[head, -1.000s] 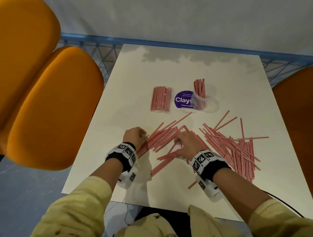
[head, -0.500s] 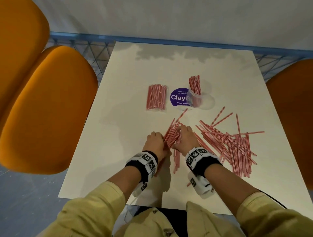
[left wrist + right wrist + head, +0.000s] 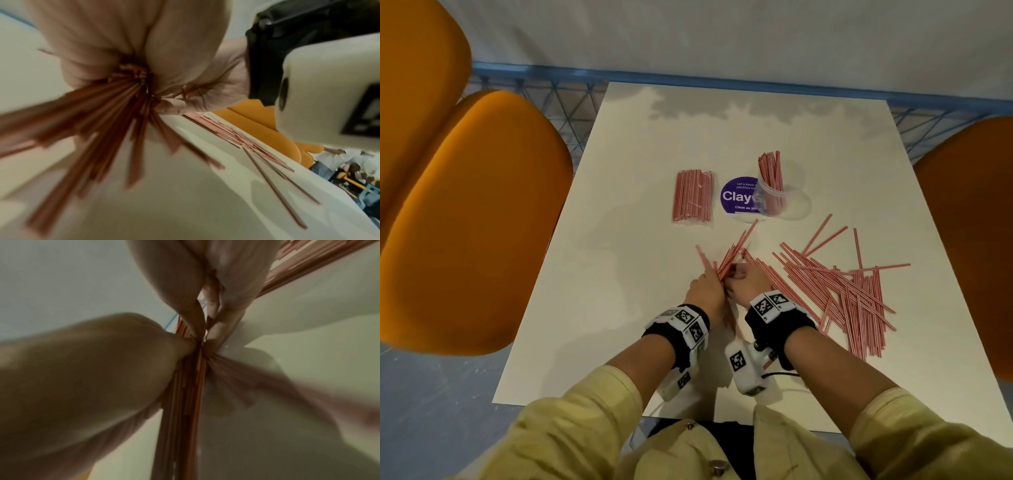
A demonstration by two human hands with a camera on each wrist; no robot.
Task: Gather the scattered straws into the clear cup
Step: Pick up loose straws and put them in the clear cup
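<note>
Both hands meet at the table's middle around one bundle of red-and-white straws (image 3: 732, 255). My left hand (image 3: 714, 279) grips it from the left and my right hand (image 3: 738, 274) from the right. The bundle's far ends fan out toward the clear cup (image 3: 786, 202), which stands upright with several straws (image 3: 770, 171) in it. In the left wrist view the bundle (image 3: 107, 126) spreads out below the curled fingers (image 3: 127, 45). The right wrist view shows the bundle (image 3: 185, 402) squeezed between fingers (image 3: 228, 280). Many loose straws (image 3: 852, 291) lie scattered on the white table (image 3: 619, 308) to the right.
A wrapped pack of straws (image 3: 692, 200) lies left of a purple round sticker (image 3: 738, 197) beside the cup. Orange chairs stand at the left (image 3: 465, 222) and right (image 3: 976, 222) of the table. A blue rail (image 3: 688, 73) runs behind it.
The hands, apart a second ago while sweeping straws inward, have come together. The loose straws between them are now one tight bundle held in both hands.
</note>
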